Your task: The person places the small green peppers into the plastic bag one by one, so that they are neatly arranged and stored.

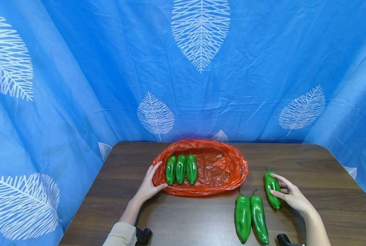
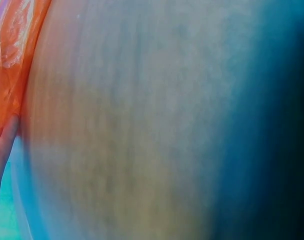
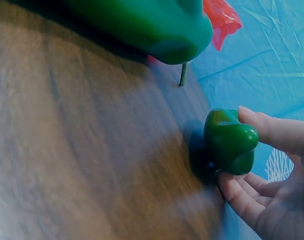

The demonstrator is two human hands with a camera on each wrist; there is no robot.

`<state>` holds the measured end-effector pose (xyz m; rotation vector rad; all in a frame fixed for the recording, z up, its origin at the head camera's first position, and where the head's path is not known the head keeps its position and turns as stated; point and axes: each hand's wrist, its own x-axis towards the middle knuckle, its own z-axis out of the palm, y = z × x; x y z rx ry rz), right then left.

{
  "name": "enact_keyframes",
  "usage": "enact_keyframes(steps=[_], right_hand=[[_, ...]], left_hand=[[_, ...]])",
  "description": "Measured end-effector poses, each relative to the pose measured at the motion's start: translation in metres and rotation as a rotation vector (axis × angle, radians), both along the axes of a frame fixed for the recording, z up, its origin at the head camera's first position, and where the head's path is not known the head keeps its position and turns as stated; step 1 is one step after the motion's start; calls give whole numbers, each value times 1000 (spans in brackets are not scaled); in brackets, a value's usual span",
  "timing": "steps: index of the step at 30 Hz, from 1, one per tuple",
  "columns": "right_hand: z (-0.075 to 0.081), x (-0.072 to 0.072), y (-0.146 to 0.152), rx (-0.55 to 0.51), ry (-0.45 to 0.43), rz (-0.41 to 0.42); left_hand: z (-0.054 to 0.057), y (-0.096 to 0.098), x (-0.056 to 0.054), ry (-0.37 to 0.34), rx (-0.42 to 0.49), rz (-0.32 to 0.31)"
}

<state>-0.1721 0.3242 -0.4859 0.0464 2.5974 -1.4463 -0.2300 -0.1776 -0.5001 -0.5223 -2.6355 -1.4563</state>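
An oval red plastic bag (image 1: pixel 208 192), its mouth spread wide, lies at the back of the table. Three green peppers (image 1: pixel 180 169) stand side by side in its left part. My left hand (image 1: pixel 147 186) rests against the bag's left edge, fingers spread, thumb at the front rim; a finger touching the red film (image 2: pixel 9 65) shows in the left wrist view. At the right, my right hand (image 1: pixel 293 196) pinches another green pepper (image 1: pixel 270 186) between thumb and fingers. The right wrist view shows this pepper (image 3: pixel 229 142) end-on, fingertips on both sides.
Two more long green peppers, one on the left (image 1: pixel 243 218) and one on the right (image 1: pixel 259 218), lie on the brown wooden table (image 1: pixel 198 218) in front of the bag's right end. A blue leaf-patterned curtain (image 1: pixel 247 85) hangs behind the table and along its sides.
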Motion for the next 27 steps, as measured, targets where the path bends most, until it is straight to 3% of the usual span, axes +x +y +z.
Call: enact_keyframes(steps=[13, 27], right_hand=[[-2, -1, -2, -42, 32, -76], [16, -9, -8, -82, 74, -54]], left_hand=[[-1, -1, 0, 14, -1, -5], [-1, 0, 0, -4, -5, 0]])
